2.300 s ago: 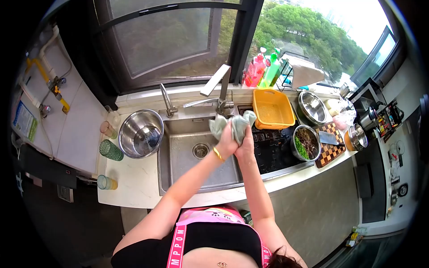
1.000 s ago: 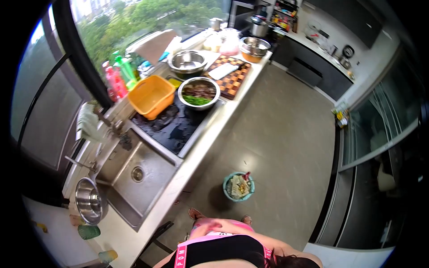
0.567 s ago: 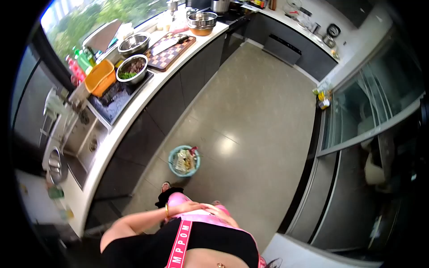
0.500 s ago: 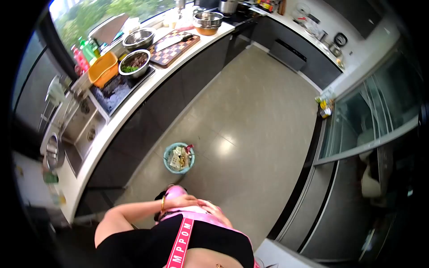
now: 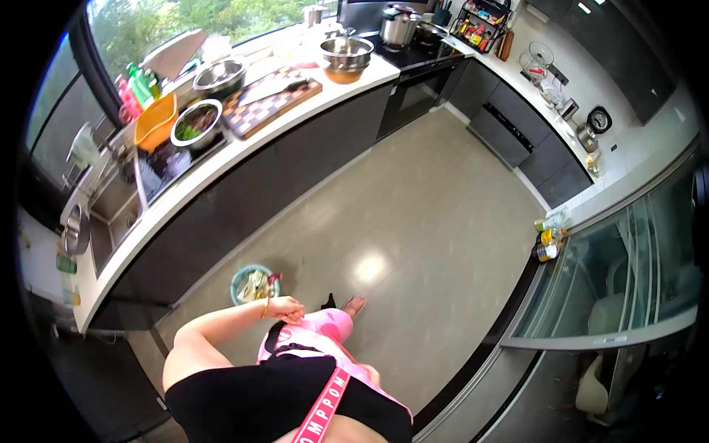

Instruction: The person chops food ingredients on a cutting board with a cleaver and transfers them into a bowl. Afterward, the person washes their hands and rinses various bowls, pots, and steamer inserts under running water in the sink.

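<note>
My left hand [image 5: 285, 308] is at the upper left edge of the pink apron [image 5: 325, 323], fingers loosely curled; can't tell if they pinch the cloth or only rest against it. Gold bracelet [image 5: 266, 307] on that wrist. My right hand [image 5: 372, 376] is low on the apron's other side, mostly hidden, only a bit showing; can't tell if it grips or lies loose. Apron is on my front and lap, red lettered strap [image 5: 325, 407] running up over the black top [image 5: 251, 399]. Teal bin [image 5: 236, 279] stands on the floor [image 5: 436, 221] just beyond my left hand in view, pale and red stuff inside. My foot [image 5: 354, 304] shows past the apron. Worktop [image 5: 380, 72] curves along the left: sink [image 5: 114, 210] with a steel bowl [image 5: 75, 230] beside it, pale cloth [image 5: 86, 144] hung by the tap, orange basket [image 5: 153, 124], bowl of greens and dark food [image 5: 196, 124], another steel bowl [image 5: 220, 77] behind, then chequered board [image 5: 258, 120] with a knife [image 5: 260, 90] lying on it, then steel bowl atop an orange one [image 5: 344, 75]. Pot [image 5: 399, 29] on the black hob past that. Bottles [image 5: 547, 247] on the floor by the glass door [image 5: 628, 280], right.
</note>
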Motion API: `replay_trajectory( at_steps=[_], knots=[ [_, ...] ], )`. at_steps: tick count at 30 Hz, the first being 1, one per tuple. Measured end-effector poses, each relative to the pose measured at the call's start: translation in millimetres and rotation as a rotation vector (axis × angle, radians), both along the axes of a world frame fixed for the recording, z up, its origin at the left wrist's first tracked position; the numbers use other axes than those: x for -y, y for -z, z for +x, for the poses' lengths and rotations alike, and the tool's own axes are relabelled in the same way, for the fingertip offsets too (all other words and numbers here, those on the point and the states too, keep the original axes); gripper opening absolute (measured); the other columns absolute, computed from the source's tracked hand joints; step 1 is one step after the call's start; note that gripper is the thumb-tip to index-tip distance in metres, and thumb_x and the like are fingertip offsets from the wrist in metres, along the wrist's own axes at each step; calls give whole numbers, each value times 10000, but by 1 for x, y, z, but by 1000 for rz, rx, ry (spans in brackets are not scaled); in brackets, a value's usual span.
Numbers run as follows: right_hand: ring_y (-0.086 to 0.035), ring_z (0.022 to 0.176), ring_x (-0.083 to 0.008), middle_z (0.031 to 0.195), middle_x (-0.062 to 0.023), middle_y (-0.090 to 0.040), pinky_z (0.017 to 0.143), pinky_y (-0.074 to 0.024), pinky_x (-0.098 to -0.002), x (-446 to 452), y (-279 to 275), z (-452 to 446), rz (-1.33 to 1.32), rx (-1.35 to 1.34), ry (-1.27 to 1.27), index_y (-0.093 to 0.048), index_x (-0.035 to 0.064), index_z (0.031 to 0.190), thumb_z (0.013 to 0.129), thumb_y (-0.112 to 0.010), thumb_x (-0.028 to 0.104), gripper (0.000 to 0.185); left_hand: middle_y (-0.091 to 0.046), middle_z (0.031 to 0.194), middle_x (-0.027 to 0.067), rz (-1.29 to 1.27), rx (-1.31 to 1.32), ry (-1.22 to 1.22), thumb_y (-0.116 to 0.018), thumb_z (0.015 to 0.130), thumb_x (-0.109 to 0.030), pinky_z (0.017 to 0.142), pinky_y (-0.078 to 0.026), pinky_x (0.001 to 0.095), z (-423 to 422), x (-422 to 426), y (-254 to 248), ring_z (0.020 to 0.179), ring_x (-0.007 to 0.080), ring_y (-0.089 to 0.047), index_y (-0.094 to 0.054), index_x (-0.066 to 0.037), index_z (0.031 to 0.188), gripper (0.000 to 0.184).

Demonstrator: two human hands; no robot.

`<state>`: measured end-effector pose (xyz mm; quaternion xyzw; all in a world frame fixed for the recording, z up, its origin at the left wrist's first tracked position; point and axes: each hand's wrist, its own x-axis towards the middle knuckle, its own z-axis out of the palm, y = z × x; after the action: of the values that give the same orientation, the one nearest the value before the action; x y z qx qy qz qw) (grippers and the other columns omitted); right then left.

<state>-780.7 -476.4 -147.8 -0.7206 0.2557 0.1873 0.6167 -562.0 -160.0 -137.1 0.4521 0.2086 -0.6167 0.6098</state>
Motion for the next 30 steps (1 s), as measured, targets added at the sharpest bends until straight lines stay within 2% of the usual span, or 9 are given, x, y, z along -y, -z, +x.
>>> replay_trajectory(
  at_steps=[5,8,10,12,14,20,22,26,30],
  knots=[
    [-656,748,-303,864,-173,-669,684,-515,-385,168,8,61,-500,-118,-160,-674,53,880,805,-564,107,143,-687,894,37,611,1524,1761,-613,797,-271,613,-469,387,144,113,-73,765,193,-653,-695,-100,924,228],
    [-642,818,-341,868,-160,-654,717,-506,-445,210,-60,154,-791,-197,-480,-678,76,846,774,-554,127,152,-672,988,43,378,1335,2169,-610,788,-258,782,-436,377,184,191,-112,976,187,-602,-710,-130,936,219],
    [-645,824,-338,891,-156,-650,687,-504,-467,218,-74,222,-884,-219,-792,-675,72,834,771,-539,115,155,-654,1049,45,380,1564,2096,-586,801,-237,859,-415,402,179,212,1,1025,188,-579,-705,-127,942,216],
    [-645,833,-341,902,-151,-646,685,-499,-484,254,-2,253,-783,-199,-649,-662,58,820,771,-546,120,141,-637,1082,35,487,1756,2172,-576,810,-234,931,-374,419,230,268,-40,1044,182,-572,-695,-120,968,228],
    [-640,834,-347,887,-159,-640,709,-500,-483,301,-47,335,-947,-121,-837,-640,50,847,775,-561,140,141,-619,1107,18,146,1663,2204,-576,820,-265,971,-328,425,287,320,-32,1089,201,-547,-680,-120,1021,270],
    [-620,867,-366,962,-181,-622,769,-494,-483,469,-61,504,-718,-13,-624,-607,72,955,863,-521,256,223,-488,1321,134,443,896,1682,-546,852,-232,1064,-325,447,446,461,-78,1207,310,-478,-532,-67,1245,426],
    [-594,961,-366,1014,-196,-609,825,-480,-487,522,-72,569,-764,-69,-707,-587,55,1000,860,-542,270,260,-595,1163,170,-63,1345,1833,-609,793,-203,880,-480,377,500,472,-21,1051,334,-585,-574,-11,1154,411],
    [-580,1004,-365,1077,-189,-605,845,-481,-446,611,-105,708,-790,117,-564,-583,92,1133,860,-572,255,319,-578,1210,155,235,927,809,-503,905,-274,933,-450,361,599,542,-78,1089,289,-573,-583,-63,1183,359],
    [-650,863,-235,951,-140,-672,778,-508,-329,713,-83,851,-394,185,-285,-613,41,1091,863,-579,175,267,-613,1107,93,282,784,191,-510,935,-284,888,-451,290,689,604,12,1004,158,-567,-530,-34,1223,381]
  ],
)
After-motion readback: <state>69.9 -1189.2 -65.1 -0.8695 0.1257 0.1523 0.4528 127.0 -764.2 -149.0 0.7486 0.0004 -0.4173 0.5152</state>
